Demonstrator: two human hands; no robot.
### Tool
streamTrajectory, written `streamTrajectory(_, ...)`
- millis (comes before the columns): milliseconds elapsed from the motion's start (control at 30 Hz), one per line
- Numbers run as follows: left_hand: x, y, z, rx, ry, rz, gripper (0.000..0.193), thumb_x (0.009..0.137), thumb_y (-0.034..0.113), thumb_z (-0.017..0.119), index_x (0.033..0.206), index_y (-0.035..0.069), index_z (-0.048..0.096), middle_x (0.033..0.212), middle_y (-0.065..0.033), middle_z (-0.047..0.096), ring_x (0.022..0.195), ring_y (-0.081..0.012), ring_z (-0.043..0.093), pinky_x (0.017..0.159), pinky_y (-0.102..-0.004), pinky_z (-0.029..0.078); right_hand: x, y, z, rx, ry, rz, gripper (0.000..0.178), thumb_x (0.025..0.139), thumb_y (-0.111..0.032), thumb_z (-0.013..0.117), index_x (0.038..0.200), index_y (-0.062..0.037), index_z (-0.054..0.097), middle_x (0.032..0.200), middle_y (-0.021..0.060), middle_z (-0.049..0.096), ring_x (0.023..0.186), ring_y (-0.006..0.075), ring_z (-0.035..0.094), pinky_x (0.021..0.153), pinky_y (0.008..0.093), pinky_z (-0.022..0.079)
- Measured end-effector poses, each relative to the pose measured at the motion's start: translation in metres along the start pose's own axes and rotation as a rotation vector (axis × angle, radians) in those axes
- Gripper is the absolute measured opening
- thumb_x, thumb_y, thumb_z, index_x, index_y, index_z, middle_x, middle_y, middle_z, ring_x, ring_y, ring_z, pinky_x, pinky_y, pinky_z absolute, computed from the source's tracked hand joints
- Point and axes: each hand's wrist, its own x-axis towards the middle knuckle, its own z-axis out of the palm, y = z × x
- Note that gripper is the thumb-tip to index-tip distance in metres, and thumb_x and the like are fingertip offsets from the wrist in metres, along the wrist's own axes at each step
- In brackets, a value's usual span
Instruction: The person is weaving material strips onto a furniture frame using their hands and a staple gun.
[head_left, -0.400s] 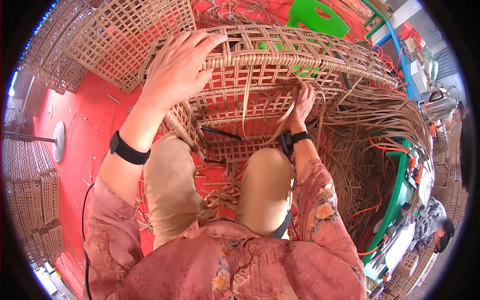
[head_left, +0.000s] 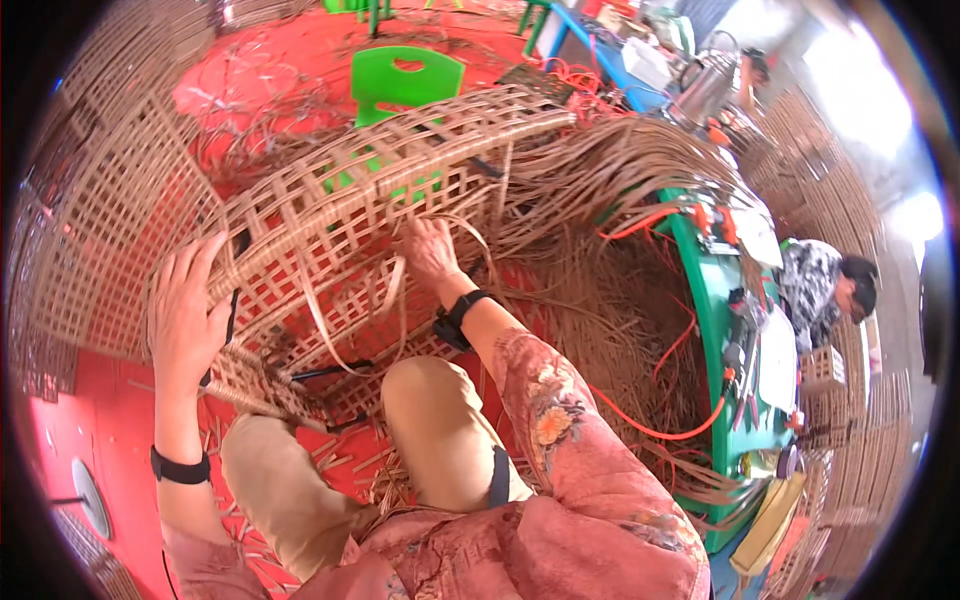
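A woven cane basket [head_left: 345, 215] is tipped on its side in front of my knees, its open side toward me. My left hand [head_left: 187, 315] grips its left end, fingers laid over the outside and thumb on the inner side. Inside the far wall, my right hand [head_left: 430, 250] has its fingers bent together on a thin cane strip [head_left: 393, 285]; the fingertips are partly hidden. Another loose strip [head_left: 316, 310] hangs in a curve from the rim. Dark bars [head_left: 330, 371] show at the basket's lower edge.
Long cane strips [head_left: 640, 165] drape over a green table edge [head_left: 712, 330] to the right, with tools and an orange hose [head_left: 660, 432]. A green chair [head_left: 405, 80] stands behind the basket. Woven panels [head_left: 110, 240] stand at left. A person [head_left: 815, 290] sits beyond the table.
The view has swung to the right, so the basket appears tilted and further left. My left hand still holds the basket's left end, and my right hand stays inside by the strips.
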Motion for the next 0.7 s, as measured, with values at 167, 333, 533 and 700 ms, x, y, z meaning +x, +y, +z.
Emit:
streamTrajectory(167,0.000,0.005,-0.012,0.042,-0.014,-0.027,0.067,0.074,0.004,0.067,0.138,0.012,0.048,0.132,-0.0094,0.053,0.123,-0.0305,0.047,0.106,-0.0420,0.037,0.020,0.008,-0.019,-0.068,-0.136,-0.067,0.018,0.080,-0.024,0.069,0.089,-0.0084,0.071,0.095,0.0085,0.063,0.097,0.0269,0.059,0.095,0.0437,0.035)
streamTrajectory(333,-0.005,0.012,-0.014,0.039,-0.012,-0.033,0.067,0.074,0.006,0.067,0.138,0.012,0.048,0.132,-0.0094,0.053,0.123,-0.0304,0.047,0.106,-0.0420,0.037,0.018,0.009,-0.008,-0.120,-0.234,-0.075,0.016,0.075,-0.024,0.072,0.081,-0.0091,0.070,0.088,0.0070,0.066,0.097,0.0278,0.059,0.098,0.0458,0.035)
streamTrajectory(533,-0.009,0.019,-0.014,0.020,0.003,-0.035,0.068,0.073,0.006,0.067,0.138,0.013,0.048,0.131,-0.0092,0.053,0.123,-0.0298,0.047,0.106,-0.0425,0.037,0.012,0.013,0.004,-0.069,-0.217,-0.003,0.011,0.077,-0.013,0.069,0.085,-0.0088,0.063,0.076,0.0094,0.063,0.085,0.0284,0.062,0.093,0.0445,0.039)
streamTrajectory(700,-0.013,0.018,-0.016,0.052,0.005,-0.040,0.076,0.069,-0.001,0.067,0.140,0.014,0.045,0.132,-0.0074,0.052,0.121,-0.0294,0.048,0.105,-0.0426,0.037,0.007,0.008,0.002,-0.067,-0.125,-0.050,0.014,0.080,-0.006,0.063,0.093,-0.0073,0.061,0.078,0.0085,0.063,0.085,0.0292,0.061,0.091,0.0447,0.040)
